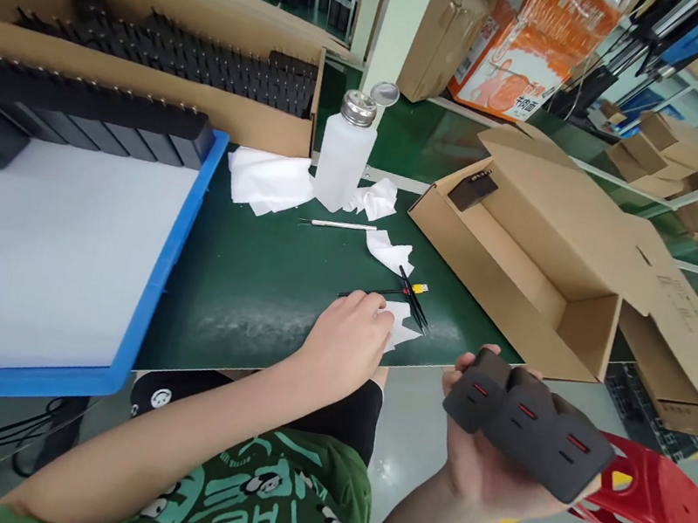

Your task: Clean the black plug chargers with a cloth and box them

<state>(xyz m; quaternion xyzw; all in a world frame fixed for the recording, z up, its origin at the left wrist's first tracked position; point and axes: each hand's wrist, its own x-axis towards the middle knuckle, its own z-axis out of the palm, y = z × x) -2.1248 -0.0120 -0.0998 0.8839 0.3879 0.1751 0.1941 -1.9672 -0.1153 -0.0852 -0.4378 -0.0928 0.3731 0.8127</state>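
Observation:
Several dark grey blocks (526, 420) with red slots lie in a row on my right hand (488, 474), palm up, fingers curled behind them, past the table's front edge. My left hand (350, 337) rests closed at the table edge on a torn white paper (401, 325); whatever its fingers hold, if anything, is hidden. Black tweezers (413, 300) and a thin black cable with a yellow plug (419, 288) lie just beyond it. Farther back are a white-handled tool (341, 225), crumpled wipes (377, 199) and a white pump bottle (345, 150) with its lid raised.
A blue-rimmed tray (175, 247) at the left holds rows of black blocks (112, 122). Behind it, a long cardboard box (184, 85) contains many black pieces. An open carton (511, 278) with one dark block inside stands at the right. A red stool (659, 501) is beyond my right hand.

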